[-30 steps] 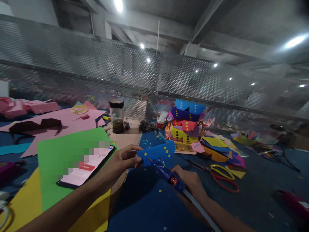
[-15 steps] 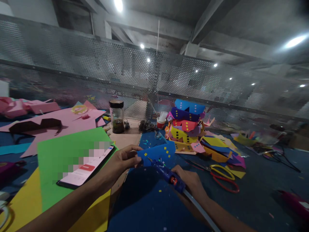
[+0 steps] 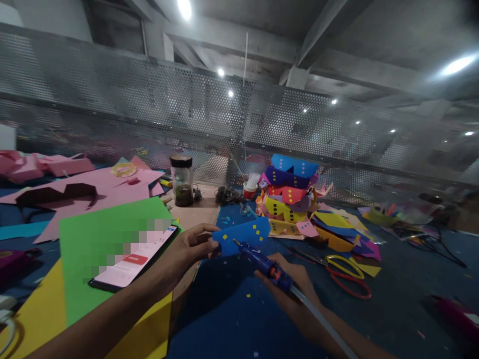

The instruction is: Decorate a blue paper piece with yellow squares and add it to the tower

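Note:
My left hand (image 3: pixel 192 248) pinches the left edge of a folded blue paper piece (image 3: pixel 243 234) dotted with small yellow squares, holding it just above the blue table. My right hand (image 3: pixel 290 286) grips a blue glue gun (image 3: pixel 264 264) with a clear glue stick trailing back along my forearm. The gun's nozzle points at the lower edge of the blue paper, close to my left fingertips.
A phone (image 3: pixel 132 257) lies on green and yellow sheets (image 3: pixel 93 234) at left. A pile of decorated folded papers (image 3: pixel 290 194) stands behind, with scissors (image 3: pixel 346 274) to the right. A glass jar (image 3: pixel 182 179), a small cup (image 3: pixel 250 188) and pink sheets (image 3: pixel 93 187) sit farther back, before a perforated metal fence.
My right hand has lifted the glue gun slightly up and to the right. The blue paper in my left hand has stayed nearly where it was.

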Demonstrator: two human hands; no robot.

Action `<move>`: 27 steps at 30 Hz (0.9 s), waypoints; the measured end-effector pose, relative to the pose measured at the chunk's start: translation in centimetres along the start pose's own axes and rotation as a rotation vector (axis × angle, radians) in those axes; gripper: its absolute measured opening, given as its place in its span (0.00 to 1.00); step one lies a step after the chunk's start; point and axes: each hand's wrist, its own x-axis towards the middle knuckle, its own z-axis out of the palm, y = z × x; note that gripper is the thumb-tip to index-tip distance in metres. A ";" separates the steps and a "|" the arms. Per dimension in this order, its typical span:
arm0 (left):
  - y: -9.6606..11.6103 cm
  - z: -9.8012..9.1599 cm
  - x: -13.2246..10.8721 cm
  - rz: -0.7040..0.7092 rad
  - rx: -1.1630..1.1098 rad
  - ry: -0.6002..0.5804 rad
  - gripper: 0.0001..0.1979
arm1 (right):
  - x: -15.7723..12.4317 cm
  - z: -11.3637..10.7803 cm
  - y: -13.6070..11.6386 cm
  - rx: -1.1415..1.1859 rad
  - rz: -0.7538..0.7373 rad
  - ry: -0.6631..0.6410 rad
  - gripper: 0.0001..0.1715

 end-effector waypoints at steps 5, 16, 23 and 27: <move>0.2 0.1 -0.2 -0.017 -0.036 -0.003 0.14 | 0.0 0.2 0.3 0.026 0.012 -0.009 0.14; 0.0 -0.2 -0.1 -0.075 -0.190 0.009 0.15 | 0.1 0.1 0.2 -0.015 0.004 -0.020 0.15; -0.2 -1.1 0.7 -0.066 -0.448 0.199 0.14 | 0.1 0.1 0.5 -0.012 0.005 -0.034 0.14; 0.2 -1.3 1.0 -0.032 -0.527 0.268 0.10 | 0.0 0.5 1.3 0.046 0.060 -0.020 0.13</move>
